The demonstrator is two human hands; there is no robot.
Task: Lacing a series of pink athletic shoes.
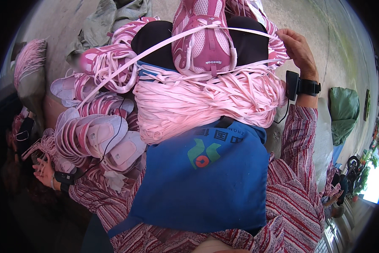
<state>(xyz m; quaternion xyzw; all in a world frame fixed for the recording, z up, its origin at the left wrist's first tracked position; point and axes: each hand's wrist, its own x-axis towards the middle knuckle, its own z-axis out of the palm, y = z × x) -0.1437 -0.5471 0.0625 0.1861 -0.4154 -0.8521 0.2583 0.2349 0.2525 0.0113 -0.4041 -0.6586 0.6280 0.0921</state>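
A pink and white sneaker (204,46) rests on my lap between my knees, heel toward me. A flat pale pink shoelace (155,47) runs taut through the top of its lacing, out to both sides. My right hand (297,48), at the upper right, pinches the lace's right end between thumb and fingers. Down at the left, beside a stack of shoe parts, my left hand (45,173) is held with its fingers apart; I see nothing in it. The lace's left end passes out of sight behind those parts. A thick bundle of pink shoelaces (206,99) lies across my lap.
More pink sneakers (109,67) and loose shoe uppers (92,135) are piled at my left. A blue apron (202,181) covers my front. Grey-green cloth (96,27) lies at the far left, a green bag (344,111) at the right. Thin cables run from both wrist devices.
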